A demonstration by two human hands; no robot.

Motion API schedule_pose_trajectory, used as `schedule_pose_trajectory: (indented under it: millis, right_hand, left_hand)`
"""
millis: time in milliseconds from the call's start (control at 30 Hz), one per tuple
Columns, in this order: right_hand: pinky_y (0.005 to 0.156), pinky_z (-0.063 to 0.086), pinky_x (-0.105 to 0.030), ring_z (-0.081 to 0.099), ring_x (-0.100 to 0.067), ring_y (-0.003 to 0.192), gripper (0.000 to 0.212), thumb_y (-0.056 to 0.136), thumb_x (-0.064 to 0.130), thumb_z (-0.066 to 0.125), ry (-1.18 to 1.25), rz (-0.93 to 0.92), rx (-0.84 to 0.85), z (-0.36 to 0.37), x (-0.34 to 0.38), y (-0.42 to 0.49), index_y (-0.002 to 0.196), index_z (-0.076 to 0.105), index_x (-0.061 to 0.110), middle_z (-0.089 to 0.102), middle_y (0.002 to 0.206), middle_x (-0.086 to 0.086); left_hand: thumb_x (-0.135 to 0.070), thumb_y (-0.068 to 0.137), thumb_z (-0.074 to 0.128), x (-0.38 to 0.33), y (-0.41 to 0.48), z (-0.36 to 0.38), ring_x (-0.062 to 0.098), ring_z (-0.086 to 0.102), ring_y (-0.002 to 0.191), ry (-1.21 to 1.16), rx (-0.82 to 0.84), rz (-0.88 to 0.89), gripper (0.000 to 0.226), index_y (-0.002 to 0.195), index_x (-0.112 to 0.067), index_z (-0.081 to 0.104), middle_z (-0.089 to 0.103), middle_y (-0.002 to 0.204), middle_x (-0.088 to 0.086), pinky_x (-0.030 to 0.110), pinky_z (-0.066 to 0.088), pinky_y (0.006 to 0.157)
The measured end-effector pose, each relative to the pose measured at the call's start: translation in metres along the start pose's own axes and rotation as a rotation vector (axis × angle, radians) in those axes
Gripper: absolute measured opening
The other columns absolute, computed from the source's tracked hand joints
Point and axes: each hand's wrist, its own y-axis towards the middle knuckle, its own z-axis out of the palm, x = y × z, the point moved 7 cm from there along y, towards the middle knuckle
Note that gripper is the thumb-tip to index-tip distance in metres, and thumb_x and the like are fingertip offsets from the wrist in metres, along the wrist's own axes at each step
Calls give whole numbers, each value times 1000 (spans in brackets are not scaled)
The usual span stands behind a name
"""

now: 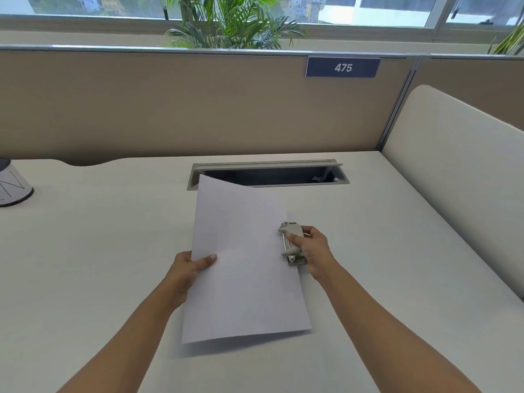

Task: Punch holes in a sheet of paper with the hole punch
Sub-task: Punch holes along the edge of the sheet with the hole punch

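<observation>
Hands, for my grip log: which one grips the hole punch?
The right hand grips the hole punch; the left hand pinches the paper.

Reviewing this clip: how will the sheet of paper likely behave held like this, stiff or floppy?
The sheet of paper probably flexes easily: its far edge curves while the left hand pinches only one side. It seems light, since a thumb pinch holds it off the desk. The hole punch in the right hand likely steadies the other edge.
</observation>
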Motion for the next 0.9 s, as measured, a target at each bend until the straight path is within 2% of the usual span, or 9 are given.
schedule_pose_trajectory:
  millis: [167, 233, 300, 333, 400, 500, 700, 800, 900]
  right_hand:
    - [48, 49, -32, 59, -26, 69, 33, 77, 10, 74, -127, -11, -93, -1, -3, 3, 100, 50, 11, 60, 102, -8]
    - [43, 47, -26, 61, -17, 58, 34, 78, 12, 73, -191, -29, -112, 0, -1, 4, 105, 52, 9, 59, 100, -6]
    - [32, 41, -18, 55, -2, 35, 33, 80, 12, 71, -233, -32, -122, 1, 1, 6, 106, 53, 6, 57, 90, -2]
    - [28, 37, -14, 51, 1, 29, 31, 80, 12, 71, -250, -32, -133, 1, 1, 7, 104, 53, 6, 54, 85, 0]
    - [23, 31, -10, 47, 2, 26, 28, 79, 12, 72, -302, -35, -161, 0, 1, 10, 101, 55, 6, 52, 78, 3]
    - [28, 34, -13, 48, 2, 37, 27, 78, 12, 72, -386, -42, -187, -1, 3, 12, 100, 58, 7, 55, 81, 0]
    - [59, 40, -24, 56, -18, 69, 31, 76, 15, 73, -500, -55, -212, -3, 2, 12, 104, 60, 7, 63, 96, -6]
    - [48, 41, -18, 56, -13, 56, 29, 78, 16, 71, -540, -64, -225, -5, 3, 11, 104, 59, 8, 61, 90, -3]
    - [56, 46, -22, 61, -18, 67, 32, 79, 16, 71, -575, -76, -225, -6, 4, 9, 107, 58, 8, 62, 95, -5]
  left_hand:
    - [-8, 83, 65, 14, 3, 4, 28, 65, 70, -46, -15, -61, 4, 84, -5, 63, 68, 82, 13, 34, 54, 62]
    - [-7, 83, 65, 17, 5, 5, 29, 64, 71, -66, -18, -80, 6, 86, -3, 62, 67, 83, 14, 37, 54, 65]
    - [-7, 84, 65, 19, 7, 6, 30, 63, 73, -73, -23, -94, 10, 90, 0, 61, 67, 84, 15, 41, 53, 72]
    - [-7, 84, 65, 19, 8, 7, 30, 63, 74, -69, -24, -100, 12, 92, 1, 61, 66, 85, 15, 43, 53, 76]
    - [-7, 84, 65, 20, 9, 7, 30, 63, 75, -59, -27, -109, 14, 94, 1, 61, 66, 85, 14, 44, 52, 78]
    - [-7, 83, 65, 19, 10, 8, 30, 63, 74, -44, -33, -117, 17, 97, 1, 61, 66, 85, 14, 41, 52, 76]
    - [-6, 83, 66, 20, 9, 9, 34, 62, 87, 2, -43, -143, 26, 106, 5, 60, 65, 103, 22, 49, 50, 88]
    - [-5, 83, 66, 21, 8, 8, 36, 61, 93, 12, -58, -161, 33, 112, 8, 58, 63, 110, 25, 51, 49, 91]
    - [-5, 83, 66, 21, 8, 8, 38, 61, 98, 18, -70, -171, 37, 115, 10, 56, 62, 116, 27, 53, 47, 94]
